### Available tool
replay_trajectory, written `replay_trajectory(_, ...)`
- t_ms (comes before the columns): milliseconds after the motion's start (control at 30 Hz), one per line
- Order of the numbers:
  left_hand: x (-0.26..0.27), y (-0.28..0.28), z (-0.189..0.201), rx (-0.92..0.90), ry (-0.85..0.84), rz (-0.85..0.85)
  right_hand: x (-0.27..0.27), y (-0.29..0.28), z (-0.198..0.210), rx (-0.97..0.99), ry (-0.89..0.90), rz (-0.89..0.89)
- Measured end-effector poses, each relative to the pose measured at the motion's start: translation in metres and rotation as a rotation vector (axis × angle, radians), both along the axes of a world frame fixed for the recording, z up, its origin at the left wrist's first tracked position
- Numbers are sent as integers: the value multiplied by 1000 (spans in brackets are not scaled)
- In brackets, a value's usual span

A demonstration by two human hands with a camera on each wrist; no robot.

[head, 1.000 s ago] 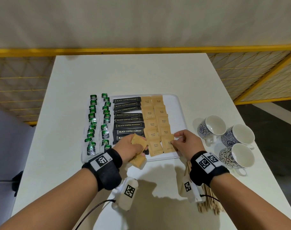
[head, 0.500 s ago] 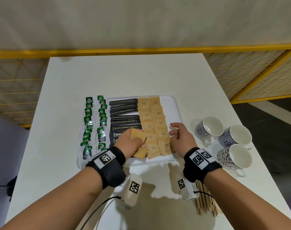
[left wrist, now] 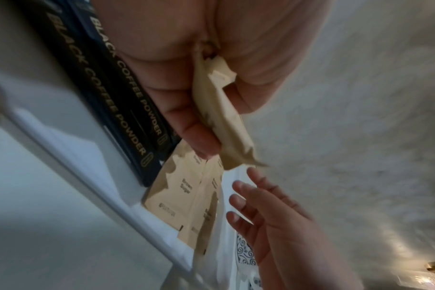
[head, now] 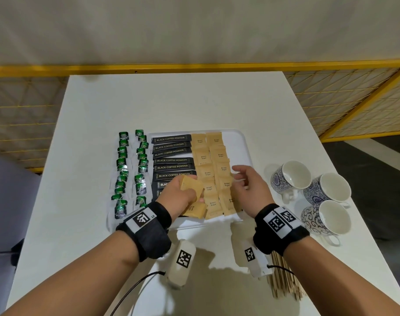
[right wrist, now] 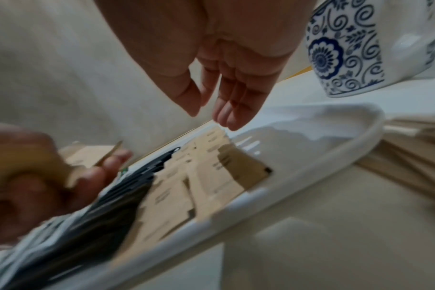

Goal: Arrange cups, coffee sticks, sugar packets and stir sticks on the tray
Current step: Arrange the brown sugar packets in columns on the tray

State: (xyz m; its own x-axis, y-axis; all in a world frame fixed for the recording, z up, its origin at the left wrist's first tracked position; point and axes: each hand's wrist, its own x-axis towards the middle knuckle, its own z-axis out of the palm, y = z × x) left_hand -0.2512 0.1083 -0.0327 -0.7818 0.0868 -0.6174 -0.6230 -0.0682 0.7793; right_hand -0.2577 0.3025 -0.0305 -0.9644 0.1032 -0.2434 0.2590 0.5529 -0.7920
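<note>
Sugar packets [head: 192, 189] (left hand [head: 179, 198]), long axis near-upright

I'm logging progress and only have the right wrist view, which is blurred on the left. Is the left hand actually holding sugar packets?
Observer: Yes. In the left wrist view the left hand pinches a small stack of brown sugar packets between thumb and fingers.
Operator: I see one cup. Are there more?
Observer: The head view shows three cups on the table, right of the tray, none on it.
Operator: What's left of the coffee sticks?
Observer: Two columns of green sachets, at the tray's left edge.
</note>
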Motion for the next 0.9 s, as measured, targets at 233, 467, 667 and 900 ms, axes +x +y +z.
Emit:
replay_trajectory(233, 11, 4, 4, 146, -7, -138, 10, -23, 0, -358, -249, 86)
replay_trajectory(467, 16, 3, 9, 14, -4, -217, 20, -34, 4, -352, -324, 120)
replay_trajectory(667, 21, -8, 12, -52, 35, -230, 22, -23, 6, -441, -405, -17)
replay_trajectory(900, 19, -15, 13, -45, -15, -144, 27, -20, 12, -529, -320, 11)
